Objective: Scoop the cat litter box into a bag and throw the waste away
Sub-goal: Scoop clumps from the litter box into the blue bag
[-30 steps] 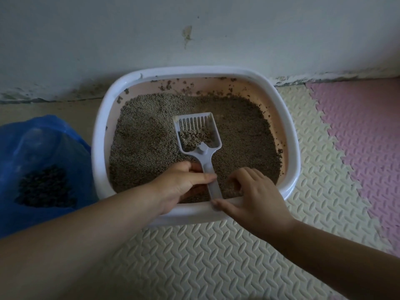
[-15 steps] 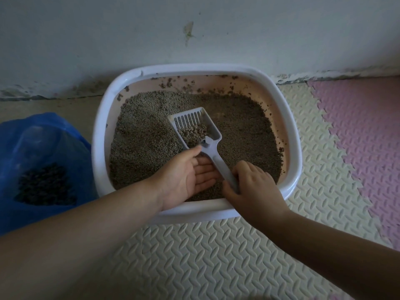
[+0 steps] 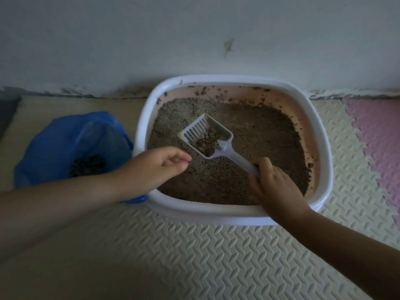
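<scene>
Since 1 s ago: scoop has swung from 12 to approx 10 o'clock. Its head looks lifted off the litter, w/ a small clumpy load at the back. R hand is clamped round the handle end, at 5 o'clock in the box. L hand has let go of the handle and drifted to the box's 9 o'clock rim. Its fingers are loosely curled, nothing in them afaict. Hands now apart.

Blue bag sits just beside the box at 9 o'clock, mouth open, dark clumps already inside.

My read: load's sifted, next is the carry to the bag, L hand prob steadying it. Task partway.

No brand, label or writing readable.
</scene>
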Demonstrator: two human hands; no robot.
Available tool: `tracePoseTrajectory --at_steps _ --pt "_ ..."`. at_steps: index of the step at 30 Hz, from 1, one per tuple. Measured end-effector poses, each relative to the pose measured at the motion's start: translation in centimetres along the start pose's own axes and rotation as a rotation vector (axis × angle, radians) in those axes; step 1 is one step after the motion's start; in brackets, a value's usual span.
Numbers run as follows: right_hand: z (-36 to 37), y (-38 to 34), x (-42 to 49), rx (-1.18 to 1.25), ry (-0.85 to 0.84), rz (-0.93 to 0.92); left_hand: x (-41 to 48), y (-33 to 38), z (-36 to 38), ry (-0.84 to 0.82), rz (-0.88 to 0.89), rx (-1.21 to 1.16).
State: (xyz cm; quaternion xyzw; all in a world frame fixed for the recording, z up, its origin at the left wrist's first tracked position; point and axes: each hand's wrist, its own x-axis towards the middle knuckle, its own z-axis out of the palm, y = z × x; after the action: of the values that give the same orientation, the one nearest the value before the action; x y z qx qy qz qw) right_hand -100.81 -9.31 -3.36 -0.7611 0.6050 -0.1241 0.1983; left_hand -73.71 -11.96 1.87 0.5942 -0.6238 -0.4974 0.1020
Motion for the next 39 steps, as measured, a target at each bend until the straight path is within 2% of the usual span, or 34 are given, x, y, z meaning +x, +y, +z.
tracePoseTrajectory --at_steps 2,4,7,14,16,18,19,21,24,27,31,35,39 --pt "-0.5 -0.3 0.7 0.003 0.008 -0.026 -2.0 -1.8 -1.8 0.157 0.128 0.397" --pt "-0.9 -0.3 1.1 -0.005 0.016 -0.054 -2.7 -3.4 -2.0 0.19 0.094 0.547" --pt "-1.0 -1.1 1.8 0.004 0.007 -0.079 -2.9 -5.9 -1.4 0.125 0.024 0.618" --pt "-0.7 -3.0 3.1 -0.013 0.002 -0.155 -2.9 -7.5 -2.9 0.175 0.17 0.674" --pt "-0.7 -3.7 3.5 0.012 -0.005 -0.164 -3.5 -7.2 -4.8 0.314 0.274 0.697" --pt "-1.0 -4.6 3.9 0.031 -0.018 -0.191 -4.5 -7.3 -7.3 0.527 0.377 0.815" --pt "-1.2 -5.0 4.0 0.037 -0.029 -0.207 -5.0 -7.5 -8.5 0.607 0.37 0.87" --pt "-1.5 -6.1 4.4 0.056 -0.069 -0.243 -5.8 -8.4 -10.6 0.662 0.27 0.953" --pt "-1.5 -8.2 5.2 0.031 -0.127 -0.327 -6.8 -10.2 -12.2 0.646 0.151 0.955" --pt "-1.2 -10.5 6.3 -0.013 -0.178 -0.411 -7.5 -11.2 -12.3 0.638 0.15 0.947" --pt "-0.2 -13.2 8.1 -0.037 -0.239 -0.463 -7.4 -11.6 -11.8 0.68 0.096 0.881" --pt "1.0 -15.4 10.0 -0.113 -0.25 -0.461 -6.8 -12.3 -11.8 0.63 -0.008 0.866" --pt "2.1 -17.8 11.2 -0.091 -0.239 -0.452 -7.4 -13.2 -12.8 0.699 -0.029 0.643"
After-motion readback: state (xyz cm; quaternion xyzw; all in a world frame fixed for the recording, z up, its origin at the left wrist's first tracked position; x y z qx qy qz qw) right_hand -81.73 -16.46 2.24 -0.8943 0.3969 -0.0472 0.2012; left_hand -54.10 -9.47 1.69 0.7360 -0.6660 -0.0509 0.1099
